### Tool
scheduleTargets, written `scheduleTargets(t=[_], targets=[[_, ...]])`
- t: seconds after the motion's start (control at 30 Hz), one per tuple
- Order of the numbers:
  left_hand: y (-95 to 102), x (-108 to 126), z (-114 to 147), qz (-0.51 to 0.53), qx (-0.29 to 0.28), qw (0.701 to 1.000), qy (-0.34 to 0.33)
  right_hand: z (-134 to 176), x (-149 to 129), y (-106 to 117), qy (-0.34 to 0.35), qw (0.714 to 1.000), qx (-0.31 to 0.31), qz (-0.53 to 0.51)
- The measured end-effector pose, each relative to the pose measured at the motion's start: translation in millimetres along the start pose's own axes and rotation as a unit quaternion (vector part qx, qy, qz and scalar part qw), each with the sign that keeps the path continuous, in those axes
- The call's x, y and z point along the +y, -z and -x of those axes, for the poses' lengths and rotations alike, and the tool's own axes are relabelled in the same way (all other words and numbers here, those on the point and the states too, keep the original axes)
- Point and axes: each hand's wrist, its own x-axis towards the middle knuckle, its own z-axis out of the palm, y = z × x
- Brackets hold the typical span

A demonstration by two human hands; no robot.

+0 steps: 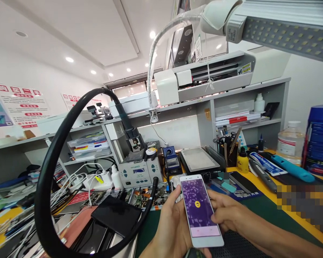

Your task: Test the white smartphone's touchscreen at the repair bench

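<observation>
A white smartphone (200, 211) is held upright and slightly tilted above the green work mat (269, 215). Its lit screen shows a purple pattern with a round yellow icon and a pale band at the bottom. My left hand (172, 225) cradles the phone from its left side and from behind, with the thumb along the left edge. At the right edge, the fingers of my right hand (226, 211) are on the phone, and the thumb lies at the screen's lower right. Part of the left fingers is hidden behind the phone.
A thick black hose (40, 186) loops on the left from a grey hot-air station (137, 173). Dark phone panels (115, 215) and tangled cables lie left. Behind stand a soldering-iron holder (172, 161) and a flat plate (200, 159). A yellow bottle (242, 161) and tools line the right.
</observation>
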Motion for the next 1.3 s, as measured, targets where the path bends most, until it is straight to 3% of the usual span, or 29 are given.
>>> scheduleTargets(t=[0.63,1.03,1.3], targets=[[-3.6,-1.2,-0.9,-0.02,0.027,0.999,0.001,-1.5,2.0,2.9,-0.002,1.0,-0.023,0.015],[0.0,-5.3,-0.1,-0.04,0.005,0.999,0.003,-0.6,-2.6,-2.3,-0.035,0.997,0.048,0.041],[-2.9,-2.7,0.7,-0.042,-0.01,0.999,0.006,-0.1,0.7,4.2,-0.014,0.999,0.003,-0.035]])
